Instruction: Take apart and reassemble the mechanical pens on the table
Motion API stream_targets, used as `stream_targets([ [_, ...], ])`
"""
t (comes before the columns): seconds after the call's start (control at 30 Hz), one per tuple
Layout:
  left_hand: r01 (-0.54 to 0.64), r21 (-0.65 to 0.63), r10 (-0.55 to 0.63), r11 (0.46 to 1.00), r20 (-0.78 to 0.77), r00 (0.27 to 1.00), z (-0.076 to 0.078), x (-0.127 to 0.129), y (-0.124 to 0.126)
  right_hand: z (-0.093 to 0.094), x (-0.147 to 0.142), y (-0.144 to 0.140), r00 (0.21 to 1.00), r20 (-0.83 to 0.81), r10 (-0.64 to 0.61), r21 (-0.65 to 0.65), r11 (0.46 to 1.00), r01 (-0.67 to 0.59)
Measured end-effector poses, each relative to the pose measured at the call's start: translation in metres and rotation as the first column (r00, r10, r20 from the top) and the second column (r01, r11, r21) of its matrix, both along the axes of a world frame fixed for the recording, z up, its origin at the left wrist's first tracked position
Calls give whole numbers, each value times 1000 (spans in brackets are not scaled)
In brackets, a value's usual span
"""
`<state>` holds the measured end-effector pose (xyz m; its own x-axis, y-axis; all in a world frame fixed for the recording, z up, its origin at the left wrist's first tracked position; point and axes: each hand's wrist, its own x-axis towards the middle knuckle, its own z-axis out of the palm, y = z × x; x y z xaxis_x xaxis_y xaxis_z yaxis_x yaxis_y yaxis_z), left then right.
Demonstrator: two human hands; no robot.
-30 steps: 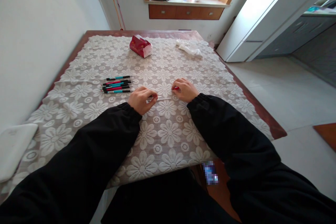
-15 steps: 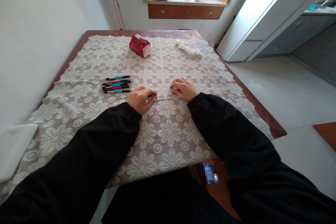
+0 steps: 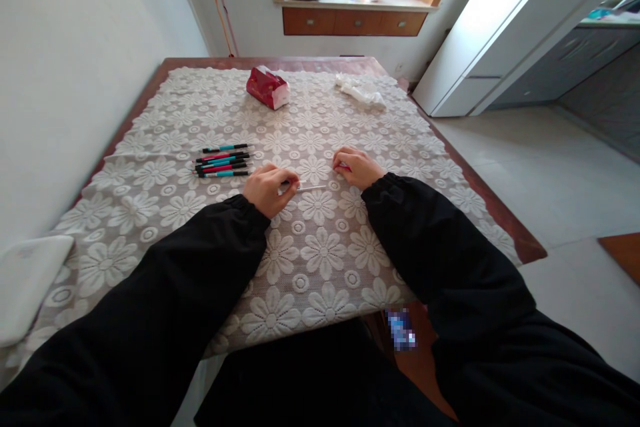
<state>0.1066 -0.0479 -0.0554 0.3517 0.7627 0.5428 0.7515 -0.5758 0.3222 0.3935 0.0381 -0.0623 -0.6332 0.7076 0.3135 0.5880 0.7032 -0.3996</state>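
Note:
My left hand (image 3: 269, 189) is closed in a pinch on a thin white pen refill (image 3: 313, 187), whose free end points right, low over the tablecloth. To its right, my right hand (image 3: 359, 168) curls shut around a small red pen part (image 3: 343, 166); most of it is hidden by the fingers. A gap separates the two hands. Left of my left hand lies a group of pens (image 3: 223, 163) in black with blue or red sections, roughly parallel, with one blue and black pen (image 3: 225, 147) slightly apart at the far side.
A lace tablecloth (image 3: 320, 250) with raised flowers covers the wooden table. Toward the far edge are a red tissue pack (image 3: 267, 88) and a crumpled white plastic bag (image 3: 361, 92). A white flat object (image 3: 33, 283) sits at the near left corner.
My right hand has shifted a little to the right with the red part, widening the gap to the refill. My left hand and the pens have stayed in place.

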Motion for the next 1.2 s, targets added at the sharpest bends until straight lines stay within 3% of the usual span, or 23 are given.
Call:
stream_targets([
  [0.23, -10, -29, 10, 1000, -9, 1000, 1, 1, 0, 6, -1, -7, 985, 73, -154, 75, 986, 149],
  [0.37, -20, -37, 20, 999, -9, 1000, 1, 1, -1, 8, -1, -7, 979, 117, -170, 64, 984, 163],
  [0.53, -24, -42, 23, 999, -15, 1000, 2, 1, -1, 11, -5, -10, 979, 40, -200, 82, 977, 196],
  [0.67, -28, -23, 27, 999, -11, 1000, 0, 1, -1, 18, -12, -19, 993, -39, -110, 103, 988, 113],
  [0.97, -2, 8, 2, 1000, -8, 1000, 2, 1, -1, 23, -38, -48, 989, -3, 150, 100, 984, -149],
  [1.2, 48, 63, -47, 997, -10, 999, 3, 0, -2, 17, -47, -53, 982, -19, 190, 101, 977, -188],
])
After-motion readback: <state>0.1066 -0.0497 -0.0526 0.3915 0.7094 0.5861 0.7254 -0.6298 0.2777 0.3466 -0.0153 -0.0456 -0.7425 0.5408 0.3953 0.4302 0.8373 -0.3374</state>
